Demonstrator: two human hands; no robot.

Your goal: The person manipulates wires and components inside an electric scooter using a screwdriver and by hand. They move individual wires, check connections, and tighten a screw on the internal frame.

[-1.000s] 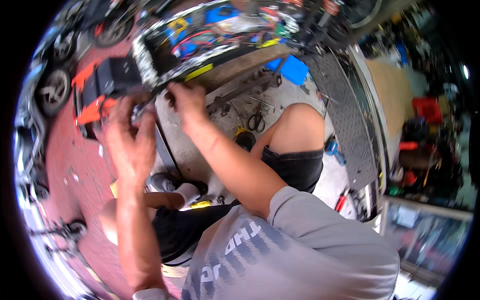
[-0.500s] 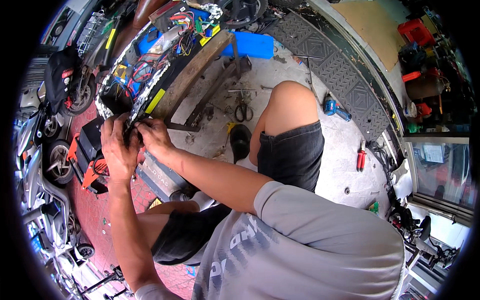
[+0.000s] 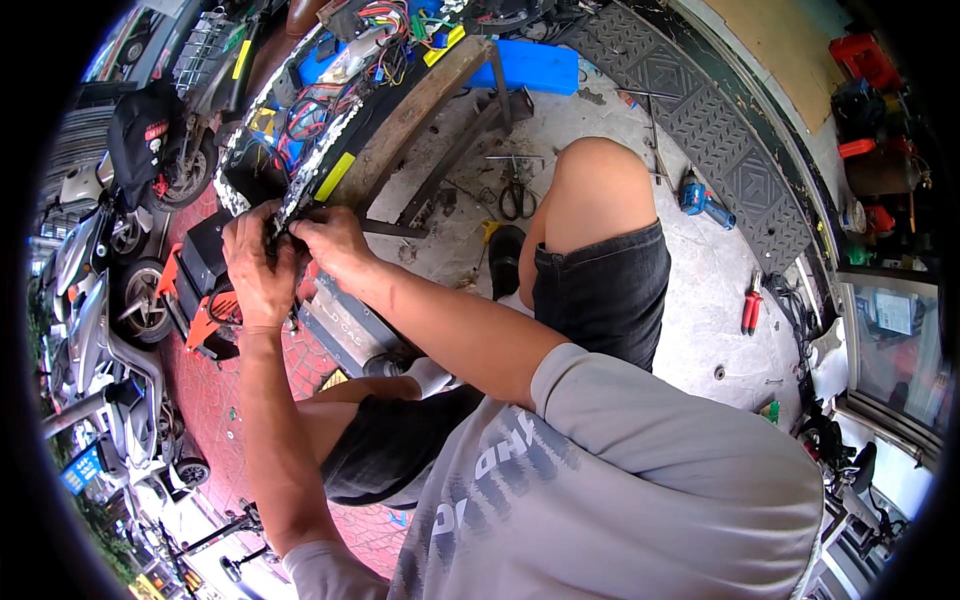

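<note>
A long open scooter deck, with crusty white sealant along its rim and yellow strips on its black side, rests on a rusty metal stand. Bundles of coloured wires fill its inside. At the deck's near end, my left hand curls its fingers over the end wall. Right beside it, my right hand pinches at the rim's corner, thumb and fingers drawn together. Whatever small part lies between the fingertips is hidden by the hands.
Scissors, a blue cordless drill and red-handled pliers lie on the grey floor. A blue panel is behind the stand. A grey metal box sits below my hands, near an orange-and-black frame. Parked scooters line the left.
The whole view has shifted a little, so everything appears farther right and slightly higher. Both hands stay at the same end of the deck, with only slight finger movement.
</note>
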